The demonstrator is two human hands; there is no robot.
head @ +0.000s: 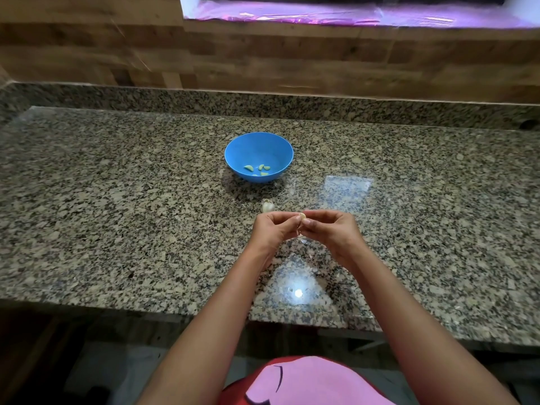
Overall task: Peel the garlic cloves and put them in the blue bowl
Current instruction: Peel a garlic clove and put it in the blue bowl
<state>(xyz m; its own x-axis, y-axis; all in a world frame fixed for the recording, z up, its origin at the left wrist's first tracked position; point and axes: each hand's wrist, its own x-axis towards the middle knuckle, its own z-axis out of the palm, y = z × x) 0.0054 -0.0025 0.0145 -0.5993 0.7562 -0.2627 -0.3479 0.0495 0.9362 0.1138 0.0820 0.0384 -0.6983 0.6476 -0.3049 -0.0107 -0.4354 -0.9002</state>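
Note:
A blue bowl (259,147) stands on the granite counter and holds several pale peeled cloves (257,169). In front of it lies the rest of a garlic bulb (267,206) in its white skin. Just above the counter, my left hand (273,230) and my right hand (331,232) meet and together pinch one small garlic clove (302,215) between their fingertips. A thin strip of skin hangs below the clove between the hands.
The speckled granite counter (117,200) runs wide to both sides, with its front edge near my body. A wooden wall (263,59) rises behind it, under a window ledge with purple film (321,16). A bright light reflection (298,293) sits between my forearms.

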